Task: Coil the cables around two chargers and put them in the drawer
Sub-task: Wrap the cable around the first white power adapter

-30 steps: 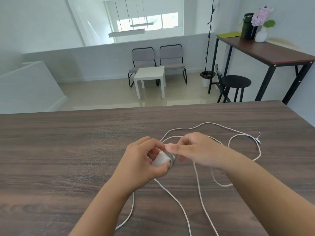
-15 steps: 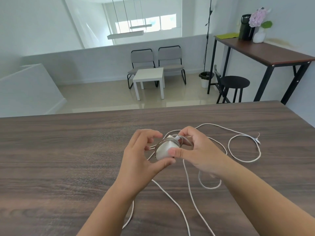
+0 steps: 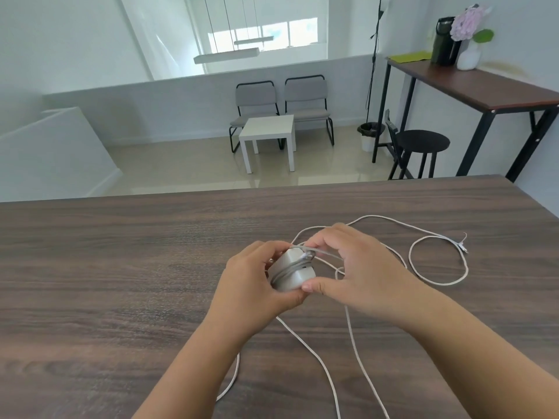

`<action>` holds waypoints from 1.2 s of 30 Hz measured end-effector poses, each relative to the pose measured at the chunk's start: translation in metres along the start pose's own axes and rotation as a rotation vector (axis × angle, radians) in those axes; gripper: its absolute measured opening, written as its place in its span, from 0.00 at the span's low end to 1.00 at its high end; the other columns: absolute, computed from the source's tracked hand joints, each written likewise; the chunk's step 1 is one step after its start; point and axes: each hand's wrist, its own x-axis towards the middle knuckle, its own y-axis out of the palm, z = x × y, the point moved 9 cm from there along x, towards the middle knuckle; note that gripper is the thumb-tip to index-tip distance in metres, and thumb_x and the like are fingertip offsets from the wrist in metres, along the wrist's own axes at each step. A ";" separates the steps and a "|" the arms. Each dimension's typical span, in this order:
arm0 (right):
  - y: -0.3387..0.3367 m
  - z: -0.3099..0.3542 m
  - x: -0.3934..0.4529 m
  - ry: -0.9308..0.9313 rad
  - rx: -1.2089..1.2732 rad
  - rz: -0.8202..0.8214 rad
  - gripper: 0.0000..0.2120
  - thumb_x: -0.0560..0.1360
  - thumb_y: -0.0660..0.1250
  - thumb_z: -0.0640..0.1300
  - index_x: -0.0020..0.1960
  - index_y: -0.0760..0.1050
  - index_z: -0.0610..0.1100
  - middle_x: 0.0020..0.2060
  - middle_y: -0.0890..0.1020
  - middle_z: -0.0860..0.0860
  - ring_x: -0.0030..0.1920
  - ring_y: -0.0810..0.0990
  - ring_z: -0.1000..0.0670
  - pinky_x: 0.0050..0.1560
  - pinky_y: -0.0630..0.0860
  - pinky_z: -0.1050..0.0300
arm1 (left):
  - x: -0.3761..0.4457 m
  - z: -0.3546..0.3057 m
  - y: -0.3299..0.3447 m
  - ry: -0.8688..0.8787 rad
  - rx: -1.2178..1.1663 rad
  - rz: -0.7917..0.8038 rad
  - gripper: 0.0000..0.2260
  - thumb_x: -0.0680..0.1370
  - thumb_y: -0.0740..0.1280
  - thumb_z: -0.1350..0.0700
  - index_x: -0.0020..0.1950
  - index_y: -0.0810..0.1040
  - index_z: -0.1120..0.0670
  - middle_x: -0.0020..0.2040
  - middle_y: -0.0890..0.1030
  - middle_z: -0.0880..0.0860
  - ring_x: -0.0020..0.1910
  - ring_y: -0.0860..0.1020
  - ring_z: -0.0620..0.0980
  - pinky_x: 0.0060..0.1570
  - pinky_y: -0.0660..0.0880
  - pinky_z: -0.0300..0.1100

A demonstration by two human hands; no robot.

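Above the dark worktop [image 3: 121, 282], a white charger [image 3: 292, 272] is gripped by the left hand [image 3: 257, 285], fingers closed round it. Its cable [image 3: 438, 258], partly wound on, is pinched by the right hand [image 3: 360, 276]; loose loops lie right of both hands.

White walls, glossy pale floor [image 3: 187, 167], two grey chairs [image 3: 281, 101], white side table [image 3: 267, 128]

Both my hands meet in front of me, forearms reaching in from below.

My left hand [image 3: 257, 282] cups with curled fingers and its thumb underneath; my right hand [image 3: 360, 273] pinches at the fingertips [image 3: 311, 244], thumb extended toward the left.
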 end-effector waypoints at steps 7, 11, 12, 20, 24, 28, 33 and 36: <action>-0.018 0.005 -0.012 -0.092 -0.025 -0.266 0.08 0.73 0.66 0.49 0.46 0.83 0.49 0.35 0.81 0.59 0.43 0.76 0.57 0.42 0.69 0.71 | 0.000 0.004 -0.004 -0.084 0.033 -0.080 0.22 0.56 0.81 0.43 0.46 0.79 0.42 0.40 0.80 0.41 0.40 0.78 0.40 0.40 0.76 0.36; -0.015 0.001 -0.017 -0.107 0.020 -0.322 0.10 0.75 0.64 0.50 0.49 0.83 0.51 0.35 0.82 0.56 0.38 0.77 0.56 0.40 0.70 0.68 | -0.001 0.016 0.000 -0.254 -0.233 -0.046 0.20 0.56 0.84 0.47 0.44 0.82 0.48 0.36 0.83 0.46 0.31 0.77 0.42 0.33 0.77 0.38; -0.014 0.002 -0.020 -0.123 0.036 -0.338 0.11 0.76 0.63 0.50 0.51 0.83 0.50 0.34 0.81 0.58 0.38 0.77 0.58 0.40 0.69 0.69 | -0.001 0.020 0.001 -0.295 -0.332 -0.042 0.21 0.56 0.84 0.47 0.44 0.82 0.50 0.36 0.83 0.48 0.31 0.77 0.44 0.32 0.76 0.38; -0.009 0.001 -0.039 -0.118 0.223 -0.503 0.13 0.77 0.62 0.48 0.56 0.82 0.46 0.29 0.78 0.54 0.32 0.75 0.54 0.35 0.71 0.65 | -0.003 0.027 0.011 -0.463 -0.772 -0.122 0.24 0.58 0.83 0.50 0.47 0.82 0.60 0.40 0.81 0.58 0.36 0.79 0.49 0.34 0.78 0.41; -0.002 0.000 -0.043 -0.072 0.336 -0.514 0.12 0.76 0.65 0.48 0.57 0.81 0.49 0.33 0.82 0.56 0.34 0.78 0.54 0.37 0.75 0.61 | -0.003 0.026 0.019 -0.487 -0.861 -0.183 0.26 0.59 0.80 0.50 0.52 0.81 0.62 0.43 0.83 0.61 0.38 0.81 0.50 0.39 0.80 0.44; -0.014 -0.013 -0.041 0.043 0.415 -0.527 0.06 0.74 0.71 0.44 0.48 0.83 0.54 0.35 0.84 0.59 0.35 0.81 0.58 0.38 0.74 0.67 | -0.004 0.020 0.020 -0.446 -0.868 -0.180 0.25 0.60 0.80 0.52 0.52 0.81 0.61 0.42 0.83 0.58 0.39 0.81 0.50 0.40 0.80 0.44; -0.057 -0.031 -0.031 0.148 0.370 -0.555 0.03 0.71 0.73 0.49 0.39 0.83 0.52 0.27 0.81 0.54 0.26 0.73 0.52 0.31 0.71 0.60 | -0.006 0.011 0.011 -0.299 -0.668 -0.081 0.23 0.55 0.84 0.50 0.47 0.83 0.49 0.43 0.85 0.52 0.40 0.82 0.48 0.39 0.78 0.40; -0.079 -0.031 -0.018 0.157 0.248 -0.545 0.05 0.71 0.73 0.50 0.37 0.81 0.51 0.24 0.77 0.62 0.26 0.72 0.57 0.29 0.65 0.71 | -0.013 0.003 0.016 -0.235 -0.597 0.023 0.24 0.55 0.84 0.54 0.48 0.83 0.46 0.45 0.85 0.50 0.42 0.82 0.46 0.41 0.78 0.38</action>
